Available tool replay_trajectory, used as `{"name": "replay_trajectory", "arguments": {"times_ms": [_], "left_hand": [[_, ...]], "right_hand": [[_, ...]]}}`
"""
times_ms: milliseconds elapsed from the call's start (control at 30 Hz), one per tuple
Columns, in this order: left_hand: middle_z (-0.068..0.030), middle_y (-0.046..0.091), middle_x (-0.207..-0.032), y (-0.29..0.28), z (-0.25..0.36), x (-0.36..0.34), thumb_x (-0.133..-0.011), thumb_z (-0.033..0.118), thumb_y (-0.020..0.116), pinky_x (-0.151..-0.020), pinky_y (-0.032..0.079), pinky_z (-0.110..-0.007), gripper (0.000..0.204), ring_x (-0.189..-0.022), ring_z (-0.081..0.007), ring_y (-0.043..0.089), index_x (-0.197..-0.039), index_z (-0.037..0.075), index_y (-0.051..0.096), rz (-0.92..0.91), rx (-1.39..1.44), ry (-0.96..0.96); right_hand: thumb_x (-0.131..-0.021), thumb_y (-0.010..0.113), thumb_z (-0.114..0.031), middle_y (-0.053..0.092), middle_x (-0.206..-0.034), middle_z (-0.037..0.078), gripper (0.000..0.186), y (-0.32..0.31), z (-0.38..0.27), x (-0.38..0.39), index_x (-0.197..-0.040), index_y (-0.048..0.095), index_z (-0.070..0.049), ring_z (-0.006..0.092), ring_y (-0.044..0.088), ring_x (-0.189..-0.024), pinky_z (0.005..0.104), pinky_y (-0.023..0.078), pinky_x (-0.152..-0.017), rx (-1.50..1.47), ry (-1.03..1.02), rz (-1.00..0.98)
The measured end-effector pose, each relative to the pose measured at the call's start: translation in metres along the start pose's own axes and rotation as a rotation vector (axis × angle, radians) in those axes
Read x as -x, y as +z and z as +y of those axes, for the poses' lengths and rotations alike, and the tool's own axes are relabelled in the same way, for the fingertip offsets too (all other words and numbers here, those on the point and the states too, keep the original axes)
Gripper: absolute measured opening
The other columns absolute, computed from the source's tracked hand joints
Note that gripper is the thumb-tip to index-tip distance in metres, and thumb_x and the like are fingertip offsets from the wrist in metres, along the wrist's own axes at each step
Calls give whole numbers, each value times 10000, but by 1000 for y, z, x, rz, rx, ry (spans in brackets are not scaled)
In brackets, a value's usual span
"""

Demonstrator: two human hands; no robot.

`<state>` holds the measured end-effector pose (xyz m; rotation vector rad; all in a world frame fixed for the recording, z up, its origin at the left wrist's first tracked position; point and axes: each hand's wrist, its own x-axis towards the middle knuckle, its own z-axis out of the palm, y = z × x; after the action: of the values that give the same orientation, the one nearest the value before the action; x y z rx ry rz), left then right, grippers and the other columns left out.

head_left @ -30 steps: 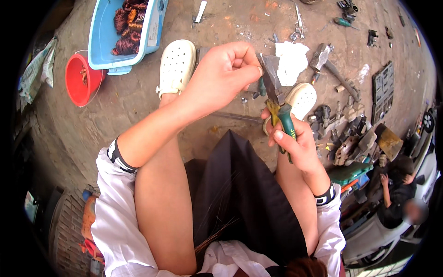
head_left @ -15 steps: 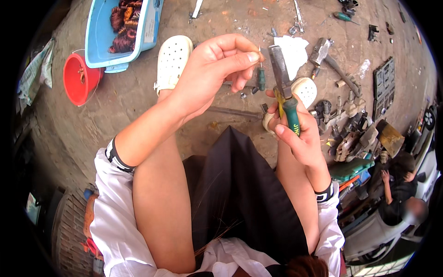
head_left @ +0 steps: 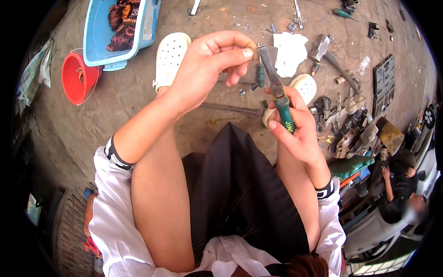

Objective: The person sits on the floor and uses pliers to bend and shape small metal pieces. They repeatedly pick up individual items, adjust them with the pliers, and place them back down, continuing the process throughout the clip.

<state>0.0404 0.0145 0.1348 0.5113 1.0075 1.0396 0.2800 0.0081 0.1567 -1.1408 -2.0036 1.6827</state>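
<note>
My left hand [head_left: 212,64] pinches thumb and forefinger together. A tiny thin piece seems to show at the fingertips, too small to name. My right hand [head_left: 297,122] grips a tool that looks like long-jawed pliers [head_left: 272,69], with dark flat metal jaws and a green handle. The jaws point up and to the left, and their tip is right beside my left fingertips. Whether the tip touches the small piece I cannot tell. Beyond the hands, a green-handled screwdriver [head_left: 260,75] and a white sheet of paper [head_left: 290,53] lie on the ground.
Upper left stand a blue tub [head_left: 99,61] of copper wire coils and a red bucket [head_left: 69,90]. A hammer [head_left: 319,48], a black tool case [head_left: 384,85] and metal parts [head_left: 327,108] lie right. Another person [head_left: 399,198] is by a light-coloured car [head_left: 378,235].
The pliers have swung left, their tip now at my left fingertips. My right hand has shifted slightly left; my left hand has moved a little up and left, still pinching.
</note>
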Motion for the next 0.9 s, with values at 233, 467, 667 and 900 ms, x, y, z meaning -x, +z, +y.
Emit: {"name": "replay_trajectory", "arguments": {"times_ms": [233, 467, 667, 900], "left_hand": [[4, 541, -623, -3, 3, 0, -881, 118, 567, -465, 356, -209, 116, -531, -64, 478, -888, 19, 628, 8, 65, -50], [6, 495, -591, -5, 5, -1, -864, 126, 546, -448, 315, -206, 127, -497, -56, 409, -838, 16, 604, -25, 84, -54], [17, 460, -591, -4, 5, 0, -865, 117, 530, -451, 293, -196, 119, -497, -46, 373, -836, 19, 591, -44, 94, -65], [25, 455, -591, -6, 3, -1, -868, 104, 527, -445, 274, -189, 102, -489, -36, 352, -826, 26, 578, -67, 76, -56]], "right_hand": [[-781, 678, -74, 528, -1202, 187, 158, 1, -2, -3, -725, 552, 3, 266, 554, -1037, 354, 441, -865, 2, -14, 2], [-796, 688, -72, 538, -1199, 178, 195, 3, 8, -2, -723, 523, 4, 241, 551, -1013, 342, 435, -866, -324, -28, -93], [-807, 680, -73, 544, -1144, 163, 209, 2, 6, -3, -706, 511, -3, 222, 548, -999, 328, 435, -847, -360, -18, -108], [-798, 673, -52, 552, -1048, 143, 185, 2, 6, -2, -696, 526, -5, 220, 555, -911, 325, 445, -778, -302, -26, -111]]}}
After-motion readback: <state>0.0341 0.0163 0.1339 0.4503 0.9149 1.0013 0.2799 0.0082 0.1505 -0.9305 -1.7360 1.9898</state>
